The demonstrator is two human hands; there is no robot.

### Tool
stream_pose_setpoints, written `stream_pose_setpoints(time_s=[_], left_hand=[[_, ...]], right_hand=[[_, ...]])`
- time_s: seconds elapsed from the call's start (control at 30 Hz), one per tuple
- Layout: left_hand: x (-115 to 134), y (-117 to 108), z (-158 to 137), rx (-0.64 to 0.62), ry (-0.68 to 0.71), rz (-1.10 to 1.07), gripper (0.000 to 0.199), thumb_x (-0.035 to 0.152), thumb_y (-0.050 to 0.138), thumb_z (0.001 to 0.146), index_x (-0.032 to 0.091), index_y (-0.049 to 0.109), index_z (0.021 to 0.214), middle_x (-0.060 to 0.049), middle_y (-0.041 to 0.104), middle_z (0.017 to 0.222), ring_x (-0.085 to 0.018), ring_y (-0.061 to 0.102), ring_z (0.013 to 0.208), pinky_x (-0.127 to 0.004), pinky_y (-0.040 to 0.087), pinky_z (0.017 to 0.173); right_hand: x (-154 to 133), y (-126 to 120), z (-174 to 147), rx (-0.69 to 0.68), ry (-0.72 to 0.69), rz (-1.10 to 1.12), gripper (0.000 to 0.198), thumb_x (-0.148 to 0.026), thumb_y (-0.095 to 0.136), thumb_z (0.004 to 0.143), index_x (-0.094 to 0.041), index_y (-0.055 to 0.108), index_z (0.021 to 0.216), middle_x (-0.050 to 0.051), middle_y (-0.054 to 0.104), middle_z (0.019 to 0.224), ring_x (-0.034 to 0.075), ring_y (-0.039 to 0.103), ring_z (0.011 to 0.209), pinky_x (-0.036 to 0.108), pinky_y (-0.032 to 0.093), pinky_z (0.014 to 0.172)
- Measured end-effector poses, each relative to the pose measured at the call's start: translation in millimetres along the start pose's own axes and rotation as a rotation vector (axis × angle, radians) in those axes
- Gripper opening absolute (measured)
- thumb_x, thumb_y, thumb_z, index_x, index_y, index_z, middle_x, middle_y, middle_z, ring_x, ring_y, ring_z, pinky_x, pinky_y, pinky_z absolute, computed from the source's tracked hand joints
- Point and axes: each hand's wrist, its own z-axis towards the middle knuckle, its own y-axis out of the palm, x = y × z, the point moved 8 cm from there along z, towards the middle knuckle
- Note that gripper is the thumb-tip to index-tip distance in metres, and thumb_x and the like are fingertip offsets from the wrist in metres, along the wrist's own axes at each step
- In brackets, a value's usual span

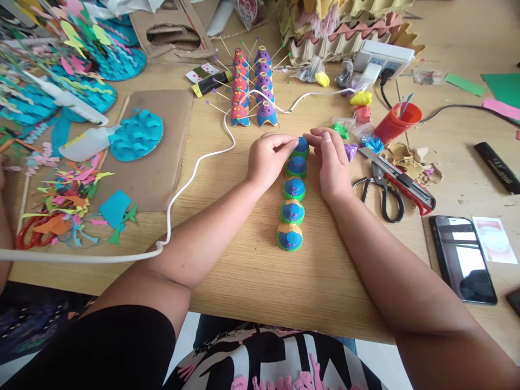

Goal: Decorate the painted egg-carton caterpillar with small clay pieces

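A row of painted egg-carton cups (293, 188), blue and green with small pink smiles and some orange patches, runs away from me on the table. My left hand (268, 158) has thumb and forefinger pinched against the left side of the farthest cup (301, 147). On that cup's right side, my right hand (330, 161) holds its fingertips together close to the top edge; whatever is between them is too small to make out. Beyond my hands stand a red row (239, 92) and a purple row (264, 89) of similar cups, with pins sticking out sideways.
Scissors (382, 189) and a red utility knife (406, 181) lie right of my right hand, near an orange cup (398, 120). A phone (463, 259) is farther right. The white cord (195, 173) of a glue gun (67, 100) crosses my left forearm. Cardboard (140, 187) lies left.
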Motion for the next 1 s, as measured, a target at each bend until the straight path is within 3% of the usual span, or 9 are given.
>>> stream_pose_setpoints(time_s=[0.73,1.0], left_hand=[[-7,5,1,-0.011,-0.069,-0.063,0.003,0.023,0.079,0.095,0.022,0.081,0.093,0.0,0.085,0.092,-0.015,0.074,0.083,-0.027,0.061,0.082],[-18,5,5,0.05,-0.072,-0.11,0.016,0.035,0.074,0.102,0.023,0.077,0.093,-0.001,0.082,0.092,-0.016,0.076,0.091,-0.029,0.061,0.09]], right_hand=[[-1,2,-1,-0.014,-0.014,0.02,0.056,-0.083,0.048,0.102,-0.035,0.069,0.121,0.002,0.076,0.136,0.025,0.069,0.139,0.053,0.054,0.127],[1,0,-1,0.005,0.002,0.004,0.058,-0.085,0.047,0.101,-0.035,0.069,0.12,0.002,0.078,0.135,0.024,0.071,0.136,0.053,0.054,0.127]])
